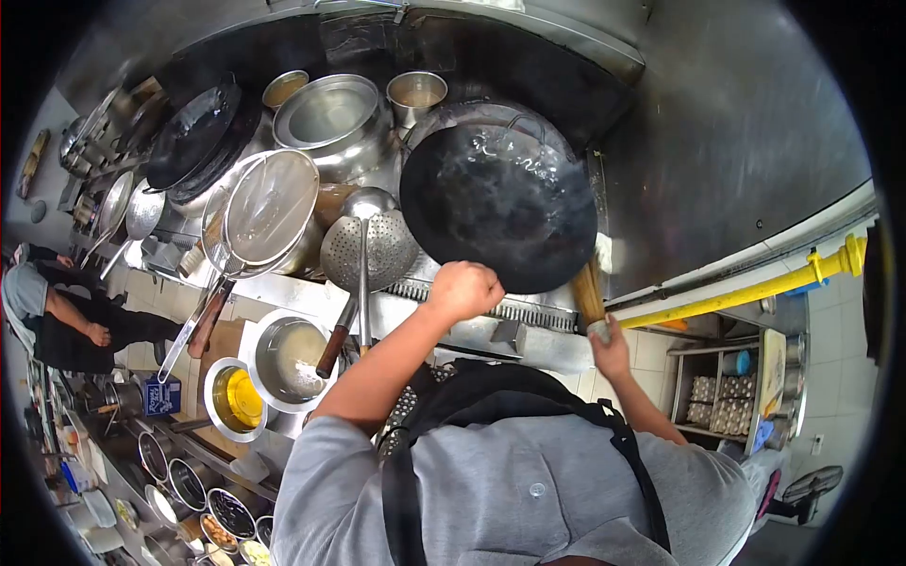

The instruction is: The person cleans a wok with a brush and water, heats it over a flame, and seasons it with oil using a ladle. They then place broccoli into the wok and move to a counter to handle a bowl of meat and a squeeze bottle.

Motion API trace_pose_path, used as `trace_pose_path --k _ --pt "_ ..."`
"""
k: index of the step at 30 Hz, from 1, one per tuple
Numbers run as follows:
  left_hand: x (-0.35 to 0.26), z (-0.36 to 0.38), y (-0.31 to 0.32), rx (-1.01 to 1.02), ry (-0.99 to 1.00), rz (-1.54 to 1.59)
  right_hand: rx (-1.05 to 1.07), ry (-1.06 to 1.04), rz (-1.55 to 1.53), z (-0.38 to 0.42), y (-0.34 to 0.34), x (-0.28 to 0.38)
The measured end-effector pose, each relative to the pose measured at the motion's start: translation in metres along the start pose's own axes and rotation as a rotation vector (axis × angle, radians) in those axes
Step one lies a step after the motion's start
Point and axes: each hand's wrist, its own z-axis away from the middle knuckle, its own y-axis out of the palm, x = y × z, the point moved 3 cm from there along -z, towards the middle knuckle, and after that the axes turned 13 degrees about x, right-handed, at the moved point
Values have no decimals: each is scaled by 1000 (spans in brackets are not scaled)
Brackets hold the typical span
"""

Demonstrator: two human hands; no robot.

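Wok (pixel 498 208), black and seemingly empty, tilted up toward the camera over the stove ring, near edge held by the left hand (pixel 462 288), fingers closed in a fist at the rim; whether on a handle or a cloth I cannot tell. Right hand (pixel 612 351) closed around the bamboo brush (pixel 588 292), bristle end hidden behind the wok's lower right edge, touching or just beside it. Judgement: the step in hand is scrubbing the wok between dishes, with the wok steadied at a tilt. Next move likely calls for bringing the brush inside the bowl and sweeping round while the left hand keeps the tilt. Perforated ladle (pixel 368 247) lies just left of the wok, wire strainer (pixel 269 209) beyond it, steel pots behind. Another person (pixel 57 325) stands well apart at far left.
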Motion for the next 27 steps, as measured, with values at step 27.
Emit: trace_pose_path --k 27 --pt "-26 86 -97 -459 -64 118 1240 395 -891 -10 233 323"
